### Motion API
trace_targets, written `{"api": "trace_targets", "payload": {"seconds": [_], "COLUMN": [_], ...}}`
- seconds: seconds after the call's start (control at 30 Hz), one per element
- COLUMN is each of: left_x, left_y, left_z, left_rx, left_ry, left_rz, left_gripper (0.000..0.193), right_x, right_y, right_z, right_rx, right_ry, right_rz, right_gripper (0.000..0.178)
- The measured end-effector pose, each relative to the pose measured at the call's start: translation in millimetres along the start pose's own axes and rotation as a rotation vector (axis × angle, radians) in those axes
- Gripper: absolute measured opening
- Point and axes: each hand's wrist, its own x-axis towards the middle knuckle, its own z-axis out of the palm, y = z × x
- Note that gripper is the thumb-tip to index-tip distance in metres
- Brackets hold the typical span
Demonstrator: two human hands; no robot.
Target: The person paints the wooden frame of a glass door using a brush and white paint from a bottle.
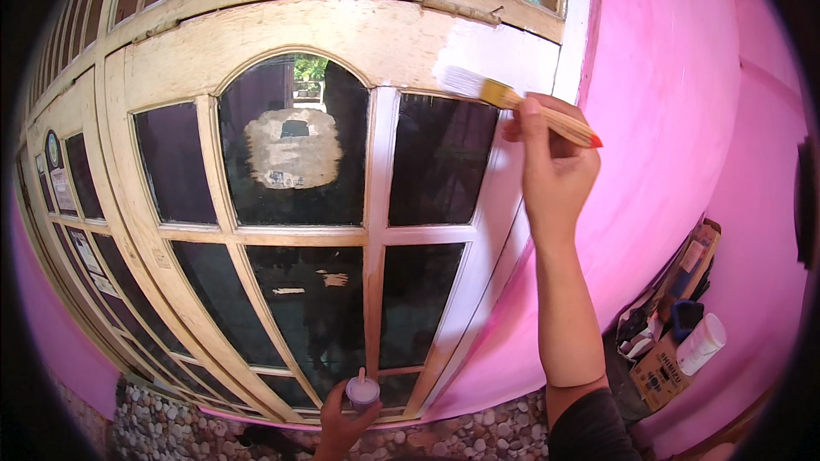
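Observation:
My right hand grips a paintbrush by its wooden, red-tipped handle. White-coated bristles rest against the top rail of a wooden window frame, at the left edge of a fresh white patch. Left of that patch the wood is bare cream-yellow. White also covers the right stile and some bars around the dark glass panes. Low in the view, my left hand is wrapped around a small cup of pale paint, with a short stick standing in it.
A pink wall curves along the right side. At lower right stand a cardboard box, a white cylindrical container and other clutter. Pebble-patterned flooring runs below the frame. Metal hinges sit along the top rail.

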Motion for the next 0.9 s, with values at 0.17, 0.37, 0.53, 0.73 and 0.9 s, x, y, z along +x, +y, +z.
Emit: {"api": "trace_targets", "payload": {"seconds": [0.17, 0.37, 0.53, 0.73, 0.9], "left_x": [-0.6, 4.5, 2.1, 0.1, -1.6], "left_y": [2.2, 8.9, 13.6, 9.3, 8.2], "left_z": [-3.2, -4.2, -1.2, -5.4, -2.6], "left_rx": [0.034, 0.052, 0.039, 0.063, 0.023], "left_ry": [0.040, 0.025, 0.032, 0.039, 0.015], "left_rz": [0.003, 0.009, -0.008, 0.013, -0.014], "left_gripper": [0.069, 0.066, 0.064, 0.066, 0.069], "right_x": [7.9, 1.5, 1.1, -3.3, -4.4], "right_y": [-6.0, -15.2, -0.6, -17.0, 5.4], "right_z": [-20.0, 3.8, -17.6, -12.6, -23.1], "right_rx": [-0.100, 0.008, -0.099, -0.042, -0.075], "right_ry": [0.111, -0.023, 0.008, 0.064, 0.005], "right_rz": [-0.062, -0.065, -0.064, -0.042, -0.037], "right_gripper": [0.019, 0.017, 0.017, 0.020, 0.020]}}
